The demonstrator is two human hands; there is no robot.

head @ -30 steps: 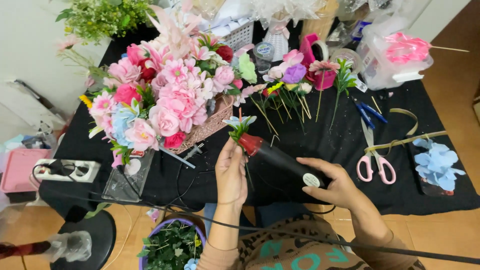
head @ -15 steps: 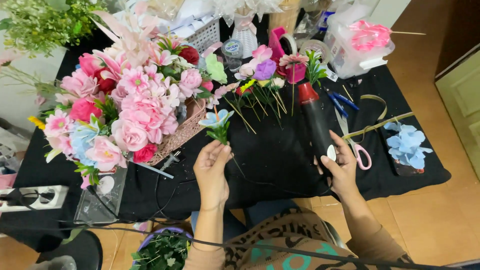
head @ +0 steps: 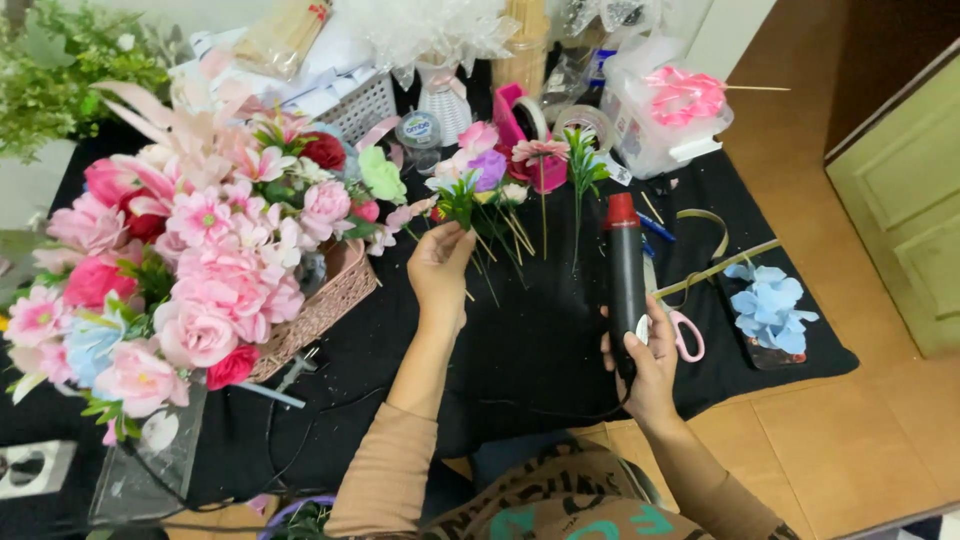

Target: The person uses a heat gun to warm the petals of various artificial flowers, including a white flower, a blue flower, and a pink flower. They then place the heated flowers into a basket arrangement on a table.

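My left hand (head: 438, 268) pinches a small artificial flower sprig (head: 458, 200) with green leaves and lifts it toward a row of loose flower stems (head: 510, 190) lying on the black tablecloth (head: 530, 350). My right hand (head: 645, 360) grips a black heat gun with a red nozzle (head: 626, 265), held upright with the nozzle pointing away from me, right of the stems. Pink-handled scissors (head: 684, 335) lie just beside that hand.
A pink woven basket (head: 325, 300) packed with pink and red artificial flowers (head: 190, 280) fills the left side. Blue fabric flowers (head: 768, 305), ribbon strips, tape rolls (head: 585, 122), a white vase (head: 440, 95) and a plastic box with a pink bow (head: 672, 105) sit behind and right. A power strip (head: 25, 468) lies bottom left.
My left hand carried the sprig up and away from me toward the loose stems. My right hand swung the heat gun away from the sprig to the right and stood it upright.
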